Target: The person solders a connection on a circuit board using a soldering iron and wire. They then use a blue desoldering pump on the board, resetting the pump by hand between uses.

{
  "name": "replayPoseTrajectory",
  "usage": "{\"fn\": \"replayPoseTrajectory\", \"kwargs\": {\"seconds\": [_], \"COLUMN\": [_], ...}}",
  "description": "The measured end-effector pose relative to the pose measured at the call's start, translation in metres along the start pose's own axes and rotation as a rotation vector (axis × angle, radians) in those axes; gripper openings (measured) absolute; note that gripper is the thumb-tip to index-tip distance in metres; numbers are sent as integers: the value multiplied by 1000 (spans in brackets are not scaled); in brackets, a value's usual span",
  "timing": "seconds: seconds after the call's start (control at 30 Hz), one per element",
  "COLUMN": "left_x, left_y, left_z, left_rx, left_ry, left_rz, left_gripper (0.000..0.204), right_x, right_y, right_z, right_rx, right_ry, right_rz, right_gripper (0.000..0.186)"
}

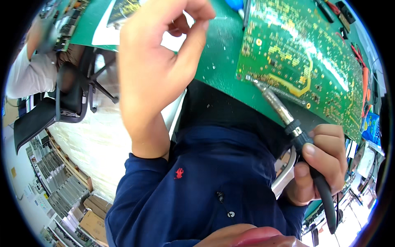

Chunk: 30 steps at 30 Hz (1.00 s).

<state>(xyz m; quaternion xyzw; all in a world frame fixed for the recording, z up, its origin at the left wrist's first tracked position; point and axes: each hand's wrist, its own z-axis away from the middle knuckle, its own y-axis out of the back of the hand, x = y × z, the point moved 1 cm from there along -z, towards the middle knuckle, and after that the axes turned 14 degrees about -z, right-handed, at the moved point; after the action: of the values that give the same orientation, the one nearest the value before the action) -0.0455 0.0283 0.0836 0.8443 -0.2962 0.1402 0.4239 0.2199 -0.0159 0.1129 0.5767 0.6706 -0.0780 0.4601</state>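
My left hand [156, 70] is raised over the top middle of the view, fingers curled and thumb close to index; whatever is in them, if anything, is too small to make out. My right hand [323, 164] grips a soldering iron [295, 129] with a dark handle and metal barrel. Its tip reaches the long silver connector row [279, 90] on the lower-left edge of a large green circuit board [298, 49]. The board lies at the right on a green mat [218, 55], near my left fingers.
A white sheet [105, 33] lies behind my left hand. At the far left, another person's sleeve [29, 76] shows beside black chairs [72, 90] and more boards [68, 31]. Tools [325, 10], red leads [358, 55] and a blue packet [372, 127] line the right side. Cartons [94, 222] stand lower left.
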Motion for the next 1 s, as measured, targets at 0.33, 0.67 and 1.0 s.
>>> {"fn": "replayPoseTrajectory", "kwargs": {"seconds": [0.33, 0.67, 1.0], "left_x": [-31, -22, -66], "left_y": [-7, 9, -64], "left_z": [1, -70, -161], "left_rx": [-196, -145, -515], "left_ry": [-69, 121, 415], "left_rz": [-222, -191, -709], "left_gripper": [8, 37, 60], "right_x": [-11, -15, -19], "right_y": [-8, -7, -5], "right_z": [-6, -4, 0], "right_rx": [152, 138, 127], "right_ry": [22, 77, 69], "right_rz": [-24, -39, -27], "right_gripper": [30, 27, 23]}}
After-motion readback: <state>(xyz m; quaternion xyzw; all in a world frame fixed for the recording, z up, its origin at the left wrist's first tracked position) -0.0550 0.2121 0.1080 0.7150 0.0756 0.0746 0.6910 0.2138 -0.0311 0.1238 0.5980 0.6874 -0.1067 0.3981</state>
